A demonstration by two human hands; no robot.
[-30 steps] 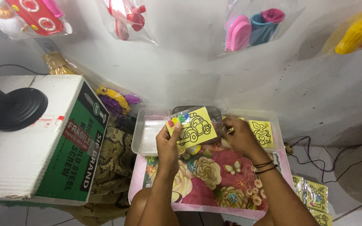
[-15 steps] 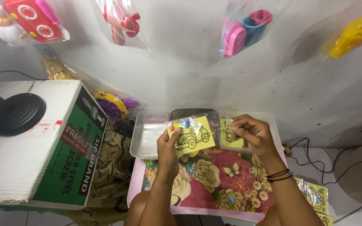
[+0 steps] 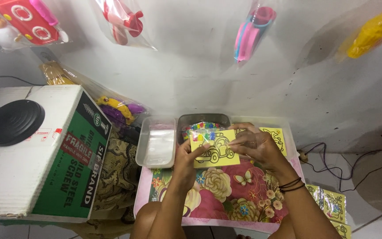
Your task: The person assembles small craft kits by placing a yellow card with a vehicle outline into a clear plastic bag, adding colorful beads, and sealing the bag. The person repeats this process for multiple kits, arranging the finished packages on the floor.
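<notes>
My left hand (image 3: 186,155) holds a yellow card with a black car outline (image 3: 214,149) by its left edge, above a small table covered with a pink floral cloth (image 3: 226,190). My right hand (image 3: 255,144) pinches the same card at its right edge. A small clear bag of coloured bits (image 3: 198,128) shows just behind the card's top. Another yellow outline card (image 3: 277,137) lies in the clear tray (image 3: 288,132) behind my right hand. A dark tray (image 3: 202,118) sits behind the held card.
A clear tray with plastic bags (image 3: 157,142) stands left of the dark one. A large cardboard box (image 3: 40,155) with a black round stand base (image 3: 12,121) fills the left. Bagged toys (image 3: 253,28) hang on the wall. More yellow cards (image 3: 332,206) lie at the lower right.
My right hand has come from the right tray to the car card and now grips it together with the left hand. The card sits lower, closer to the cloth.
</notes>
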